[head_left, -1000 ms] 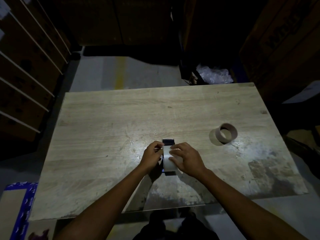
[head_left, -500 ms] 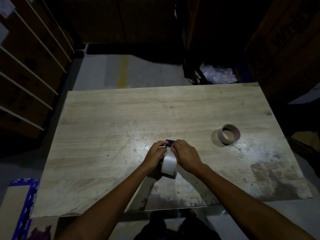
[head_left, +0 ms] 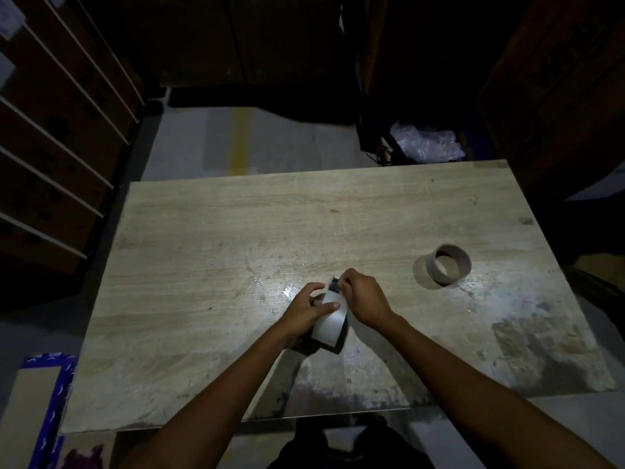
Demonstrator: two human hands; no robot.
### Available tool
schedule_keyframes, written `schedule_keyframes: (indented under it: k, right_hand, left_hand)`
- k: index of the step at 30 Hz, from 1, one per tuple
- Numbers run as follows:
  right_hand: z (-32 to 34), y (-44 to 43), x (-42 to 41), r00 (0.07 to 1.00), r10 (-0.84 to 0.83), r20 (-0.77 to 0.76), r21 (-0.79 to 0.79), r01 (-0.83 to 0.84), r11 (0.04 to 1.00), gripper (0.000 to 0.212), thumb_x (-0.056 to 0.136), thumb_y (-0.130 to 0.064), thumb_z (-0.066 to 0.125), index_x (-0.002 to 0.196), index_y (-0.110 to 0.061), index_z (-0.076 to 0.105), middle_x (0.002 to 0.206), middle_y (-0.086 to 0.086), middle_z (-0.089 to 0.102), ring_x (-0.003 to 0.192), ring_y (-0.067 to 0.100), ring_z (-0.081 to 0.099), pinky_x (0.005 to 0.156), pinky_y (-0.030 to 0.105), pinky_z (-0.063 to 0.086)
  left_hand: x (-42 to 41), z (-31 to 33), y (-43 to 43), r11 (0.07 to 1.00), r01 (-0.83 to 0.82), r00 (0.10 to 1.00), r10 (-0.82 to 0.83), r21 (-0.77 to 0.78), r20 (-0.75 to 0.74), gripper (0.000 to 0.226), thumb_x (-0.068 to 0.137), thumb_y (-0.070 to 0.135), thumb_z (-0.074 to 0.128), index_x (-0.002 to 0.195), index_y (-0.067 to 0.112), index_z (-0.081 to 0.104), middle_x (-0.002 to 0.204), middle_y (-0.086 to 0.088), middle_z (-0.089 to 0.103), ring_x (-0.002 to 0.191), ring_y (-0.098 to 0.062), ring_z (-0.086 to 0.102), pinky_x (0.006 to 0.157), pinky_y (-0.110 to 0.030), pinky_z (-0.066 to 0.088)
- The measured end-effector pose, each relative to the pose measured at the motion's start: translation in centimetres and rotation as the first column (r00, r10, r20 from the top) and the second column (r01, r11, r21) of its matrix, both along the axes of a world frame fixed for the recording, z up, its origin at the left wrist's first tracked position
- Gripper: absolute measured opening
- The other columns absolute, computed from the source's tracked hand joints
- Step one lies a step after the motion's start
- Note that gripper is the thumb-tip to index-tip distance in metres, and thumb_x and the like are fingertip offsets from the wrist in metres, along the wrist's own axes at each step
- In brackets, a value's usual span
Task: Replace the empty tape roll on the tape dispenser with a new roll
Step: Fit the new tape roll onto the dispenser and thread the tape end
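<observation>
On counter (head_left: 209, 252): left hand (head_left: 304, 308) gripped tape roll (head_left: 329, 321), now tilted; right hand (head_left: 367, 301) shifted up, pinching dispenser (head_left: 334, 285) tip; empty core (head_left: 448, 264) unmoved.

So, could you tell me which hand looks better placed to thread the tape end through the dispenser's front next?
Probably the right hand: its fingertips already pinch at the front of the tape dispenser, while the left hand wraps the new roll, steadying it on the table.
</observation>
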State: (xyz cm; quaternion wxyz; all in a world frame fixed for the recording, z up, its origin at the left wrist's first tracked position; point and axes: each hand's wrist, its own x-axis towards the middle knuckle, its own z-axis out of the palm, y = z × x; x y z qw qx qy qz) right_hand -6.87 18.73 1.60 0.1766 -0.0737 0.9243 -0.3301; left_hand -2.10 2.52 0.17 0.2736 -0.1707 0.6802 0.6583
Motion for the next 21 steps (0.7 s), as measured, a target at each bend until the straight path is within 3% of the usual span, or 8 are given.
schedule_keyframes:
  k: [3,6,9,13,17,21]
  right_hand:
    - [-0.1,0.1,-0.1,0.999,-0.032,0.012,-0.076,0.033,0.997,0.013,0.093,-0.017,0.055,0.083,-0.013,0.061,0.081,0.006,0.068,0.070,0.016,0.056,0.060,0.030,0.037]
    - [-0.4,0.0,0.1,0.999,-0.042,0.023,-0.120,0.044,0.992,0.014,0.093,-0.019,0.057,0.083,-0.013,0.065,0.078,0.001,0.066,0.070,0.013,0.057,0.062,0.029,0.041]
    - [-0.7,0.3,0.1,1.000,-0.025,-0.001,-0.165,0.025,0.986,0.015,0.092,-0.018,0.057,0.083,-0.010,0.066,0.078,0.002,0.067,0.071,0.014,0.059,0.062,0.028,0.042]
    - [-0.5,1.0,0.0,0.996,0.087,-0.018,-0.228,-0.088,0.970,0.016,0.092,-0.023,0.061,0.091,-0.013,0.073,0.085,-0.002,0.072,0.075,0.006,0.062,0.069,0.024,0.047]
    - [0.2,1.6,-0.3,0.986,0.163,-0.015,-0.199,-0.163,0.966,0.014,0.089,-0.016,0.065,0.093,-0.015,0.078,0.089,-0.001,0.075,0.076,0.006,0.063,0.070,0.020,0.047]
    - [0.1,1.0,-0.2,0.991,0.134,0.023,-0.119,-0.130,0.984,0.017,0.090,-0.015,0.060,0.080,-0.010,0.073,0.079,0.008,0.071,0.069,0.018,0.060,0.063,0.029,0.040]
  left_hand:
    - [-0.6,0.0,0.1,0.991,-0.115,0.987,0.107,0.065,0.124,0.048,0.086,0.050,0.064,0.122,0.019,0.055,0.119,-0.012,0.066,0.102,-0.028,0.064,0.082,-0.037,0.049]
    - [-0.9,-0.1,0.2,0.977,-0.155,0.971,0.123,0.147,0.205,0.033,0.099,0.034,0.050,0.122,0.012,0.060,0.113,-0.013,0.068,0.097,-0.026,0.064,0.081,-0.037,0.047]
    - [-0.8,-0.2,0.5,0.972,-0.139,0.972,0.098,0.188,0.213,0.029,0.097,0.024,0.056,0.121,0.011,0.064,0.109,-0.012,0.069,0.096,-0.026,0.064,0.078,-0.036,0.047]
    - [-0.7,-0.2,0.7,0.969,-0.168,0.966,0.126,0.181,0.225,0.033,0.088,0.026,0.066,0.115,0.007,0.068,0.106,-0.014,0.068,0.095,-0.029,0.061,0.079,-0.038,0.043]
    - [-0.9,0.2,1.0,0.972,-0.185,0.963,0.149,0.145,0.226,0.023,0.091,0.019,0.062,0.111,0.010,0.068,0.102,-0.011,0.067,0.090,-0.025,0.062,0.071,-0.033,0.045]
    - [-0.8,0.0,1.1,0.967,-0.201,0.964,0.167,0.154,0.209,0.032,0.094,0.016,0.059,0.126,0.016,0.061,0.119,-0.012,0.068,0.098,-0.024,0.064,0.074,-0.032,0.050]
